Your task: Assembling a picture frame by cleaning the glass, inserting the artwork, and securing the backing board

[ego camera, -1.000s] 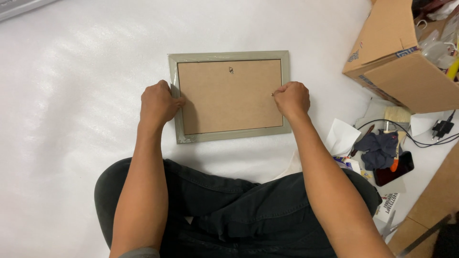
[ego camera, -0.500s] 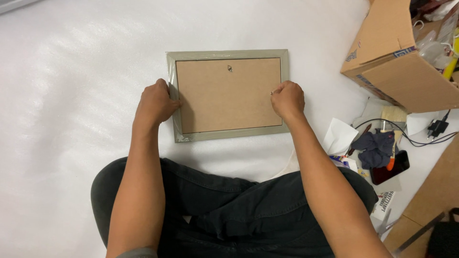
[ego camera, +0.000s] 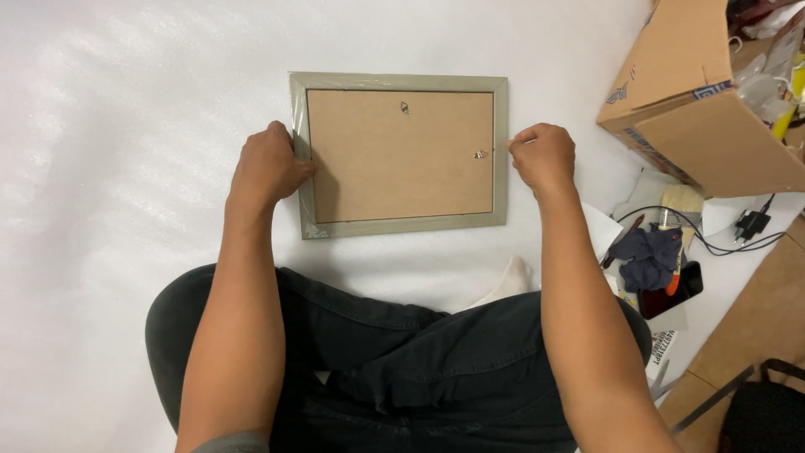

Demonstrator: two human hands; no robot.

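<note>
Fingers of left hand (ego camera: 270, 166) curled on face-down picture frame (ego camera: 401, 153), right hand (ego camera: 543, 157) fisted beside it, cardboard box (ego camera: 700, 101) cluttered.

Grey-green picture frame (ego camera: 399, 225), brown backing board (ego camera: 394, 159), white sheet (ego camera: 126, 126), black trousers (ego camera: 402, 369)

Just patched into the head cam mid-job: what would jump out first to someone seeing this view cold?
First, the picture frame lying face down in the middle of the white sheet, its brown backing board up. The left hand grips its left edge, while the right hand is closed in a loose fist just off its right edge. Then the open cardboard box at upper right, with cables and clutter below it.
</note>
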